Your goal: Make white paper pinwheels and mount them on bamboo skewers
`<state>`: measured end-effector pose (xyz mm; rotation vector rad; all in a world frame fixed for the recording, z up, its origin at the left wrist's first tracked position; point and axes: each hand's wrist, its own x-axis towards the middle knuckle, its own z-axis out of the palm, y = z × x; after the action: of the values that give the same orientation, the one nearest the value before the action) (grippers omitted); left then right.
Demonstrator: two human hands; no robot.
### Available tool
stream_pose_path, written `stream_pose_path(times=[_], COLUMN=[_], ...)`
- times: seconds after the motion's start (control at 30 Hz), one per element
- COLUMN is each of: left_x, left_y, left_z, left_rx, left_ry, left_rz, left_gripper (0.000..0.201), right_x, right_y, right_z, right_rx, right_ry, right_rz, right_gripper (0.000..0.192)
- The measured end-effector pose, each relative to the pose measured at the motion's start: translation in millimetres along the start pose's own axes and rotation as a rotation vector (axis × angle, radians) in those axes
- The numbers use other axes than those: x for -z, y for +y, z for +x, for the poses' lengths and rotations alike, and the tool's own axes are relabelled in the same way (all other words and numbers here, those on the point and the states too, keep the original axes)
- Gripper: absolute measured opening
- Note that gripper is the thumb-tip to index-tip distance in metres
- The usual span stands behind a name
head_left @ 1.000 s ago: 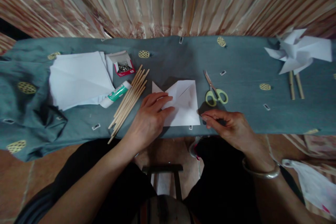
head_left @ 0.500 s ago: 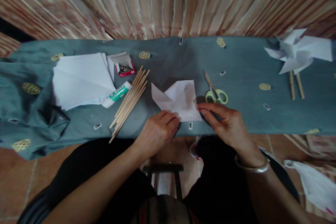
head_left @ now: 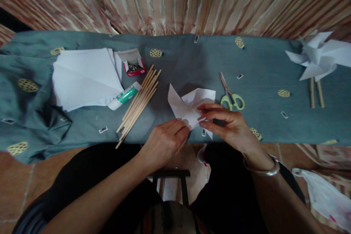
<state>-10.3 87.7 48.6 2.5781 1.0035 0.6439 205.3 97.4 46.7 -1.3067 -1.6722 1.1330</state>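
A white paper pinwheel [head_left: 191,103], partly folded, lies before me on the green cloth. My left hand [head_left: 170,137] grips its near edge close to the centre, fingers closed on the paper. With thumb and fingers, my right hand [head_left: 229,124] holds a flap of the same paper, bent in toward the middle. Part of the flap is hidden behind the right fingers. Just beyond the right hand lie scissors [head_left: 232,98] with light green handles. A bundle of wooden sticks [head_left: 139,108] rests to the left of the paper.
At the left are a stack of white paper [head_left: 86,78], a glue stick [head_left: 124,96] and an open red box [head_left: 134,66] of small metal pins. Finished pinwheels [head_left: 319,56] on sticks lie at the far right. A striped curtain [head_left: 175,3] hangs behind the table.
My right hand has moved left, carrying the paper's right-hand corner in toward the centre. My left hand keeps its grip on the near edge. The view has shifted slightly.
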Motion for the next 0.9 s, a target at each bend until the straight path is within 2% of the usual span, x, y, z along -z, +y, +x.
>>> stream_pose_path(times=[0.07,0.27,0.43,0.9], left_x=[-0.2,-2.5,-3.6,-5.4], left_y=[0,1,1,0], left_z=[-1,-5,-5,-5], left_rx=[0.004,0.023,-0.001,0.019], left_ry=[0.002,0.059,-0.002,-0.05], left_rz=[-0.012,-0.038,-0.051,-0.017], left_gripper=[0.014,0.017,0.021,0.019], right_x=[-2,-12,-19,-27], right_y=[1,1,-2,-4], right_z=[1,3,2,4], right_rx=[-0.003,0.051,0.098,0.093], right_ry=[0.026,0.077,0.066,0.137], right_rz=[-0.047,-0.338,-0.51,-0.599], right_gripper=[0.002,0.006,0.009,0.006])
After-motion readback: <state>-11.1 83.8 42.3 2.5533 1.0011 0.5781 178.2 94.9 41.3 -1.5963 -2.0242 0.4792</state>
